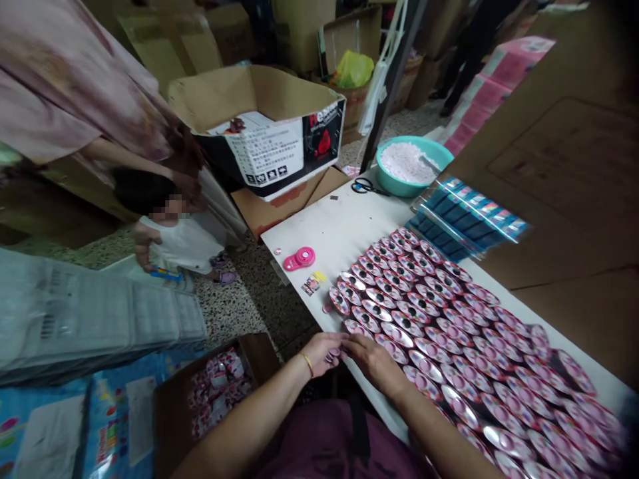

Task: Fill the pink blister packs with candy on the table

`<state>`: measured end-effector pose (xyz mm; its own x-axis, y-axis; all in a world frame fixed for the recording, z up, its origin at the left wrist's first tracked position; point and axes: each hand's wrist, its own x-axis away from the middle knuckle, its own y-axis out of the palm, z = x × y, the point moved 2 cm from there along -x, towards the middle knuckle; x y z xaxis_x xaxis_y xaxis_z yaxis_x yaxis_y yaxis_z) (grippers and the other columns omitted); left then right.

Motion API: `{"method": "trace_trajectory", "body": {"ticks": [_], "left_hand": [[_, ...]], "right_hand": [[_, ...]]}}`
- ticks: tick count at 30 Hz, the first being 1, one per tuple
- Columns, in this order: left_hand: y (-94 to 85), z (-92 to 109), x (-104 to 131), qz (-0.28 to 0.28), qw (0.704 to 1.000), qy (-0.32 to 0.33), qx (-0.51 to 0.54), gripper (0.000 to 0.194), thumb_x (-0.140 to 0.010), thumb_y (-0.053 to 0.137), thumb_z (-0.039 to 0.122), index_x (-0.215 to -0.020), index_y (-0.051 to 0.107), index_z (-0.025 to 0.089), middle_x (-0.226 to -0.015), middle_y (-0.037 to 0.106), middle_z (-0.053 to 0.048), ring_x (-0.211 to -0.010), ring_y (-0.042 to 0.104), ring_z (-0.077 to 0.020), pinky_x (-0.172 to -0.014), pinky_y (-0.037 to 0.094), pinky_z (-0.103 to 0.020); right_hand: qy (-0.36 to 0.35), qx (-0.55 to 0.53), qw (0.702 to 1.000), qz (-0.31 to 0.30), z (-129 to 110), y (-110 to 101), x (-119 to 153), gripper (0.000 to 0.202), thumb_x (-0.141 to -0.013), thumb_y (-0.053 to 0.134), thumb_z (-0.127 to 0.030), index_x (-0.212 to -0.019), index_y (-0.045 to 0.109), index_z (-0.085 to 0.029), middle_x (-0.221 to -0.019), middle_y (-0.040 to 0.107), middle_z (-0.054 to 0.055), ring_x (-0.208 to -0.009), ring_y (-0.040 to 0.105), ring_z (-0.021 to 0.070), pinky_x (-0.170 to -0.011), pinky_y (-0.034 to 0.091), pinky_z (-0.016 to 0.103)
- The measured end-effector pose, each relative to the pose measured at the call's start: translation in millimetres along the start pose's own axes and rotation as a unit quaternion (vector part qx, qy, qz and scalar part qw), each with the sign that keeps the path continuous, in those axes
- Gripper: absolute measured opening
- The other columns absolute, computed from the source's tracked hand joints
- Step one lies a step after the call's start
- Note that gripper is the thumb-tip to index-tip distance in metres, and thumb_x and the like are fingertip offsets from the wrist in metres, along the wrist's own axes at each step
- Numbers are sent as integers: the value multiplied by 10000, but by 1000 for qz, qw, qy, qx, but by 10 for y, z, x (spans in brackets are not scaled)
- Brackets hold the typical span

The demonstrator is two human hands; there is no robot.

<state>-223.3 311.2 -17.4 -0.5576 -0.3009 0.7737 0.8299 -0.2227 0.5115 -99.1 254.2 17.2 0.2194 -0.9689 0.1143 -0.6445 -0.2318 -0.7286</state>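
Above the table's near edge, my left hand (319, 354) is closed on several small pink discs (331, 357). My right hand (372, 359) meets it, its fingers bent together at the left fingertips; whatever they pinch is hidden. Just beyond and to the right stand close rows of small oval packs (378, 311) with pink and silver tops. Many of the nearer packs have a pink disc (425, 367) on top, while farther ones show a dark round opening. A pink punch-shaped tool (299, 259) lies on the white table (344, 229), beside a small printed card (313, 284).
Black scissors (367, 186) and a turquoise basin (407, 186) of pale pieces sit at the table's far end, near blue packs (469, 213). Cardboard (564, 166) rises on the right. On the left are a child (174, 239), another person (114, 100) and an open carton (219, 386).
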Motion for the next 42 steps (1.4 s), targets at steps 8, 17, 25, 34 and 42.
{"method": "trace_trajectory", "body": {"ticks": [8, 17, 25, 34, 42], "left_hand": [[-200, 77, -81, -11, 996, 2, 92, 291, -652, 579, 97, -942, 563, 117, -791, 609, -89, -537, 497, -59, -413, 296, -138], [-135, 185, -46, -32, 989, 22, 145, 268, -728, 553, 249, -973, 543, 142, -852, 598, -98, -555, 496, -58, -392, 284, -120], [-41, 237, -114, -6, 995, 90, 48, 523, -705, 428, 580, -1007, 482, 157, -786, 602, -93, -456, 474, -78, -370, 243, -170], [-114, 245, -111, 44, 995, 62, 64, 516, -714, 390, 594, -935, 501, 141, -633, 546, -39, -430, 451, -68, -356, 217, -160], [-464, 395, 29, 78, 976, 57, 197, 281, -748, 498, 400, -749, 521, 121, -598, 513, -13, -462, 438, -49, -399, 296, -145]], "right_hand": [[328, 34, 938, 107, 553, -325, -187, 199, -779, 429, -305, -836, 571, -177, -741, 614, 39, -721, 564, 163, -640, 396, 244], [424, 193, 882, -74, 735, -336, -701, 318, -706, 492, -233, -1012, 511, -149, -941, 590, 147, -863, 559, 250, -662, 408, 317], [250, 119, 961, 24, 252, -285, -547, 266, -788, 436, -310, -1020, 544, -237, -922, 581, 56, -846, 544, 167, -705, 392, 255], [204, -62, 976, 43, 136, -120, -779, 149, -745, 462, -203, -760, 609, -187, -712, 604, 3, -674, 546, 109, -629, 385, 197], [334, 209, 916, -72, 351, -224, -1404, 328, -713, 507, -230, -1028, 507, -140, -938, 594, 139, -868, 561, 221, -679, 404, 279]]}}
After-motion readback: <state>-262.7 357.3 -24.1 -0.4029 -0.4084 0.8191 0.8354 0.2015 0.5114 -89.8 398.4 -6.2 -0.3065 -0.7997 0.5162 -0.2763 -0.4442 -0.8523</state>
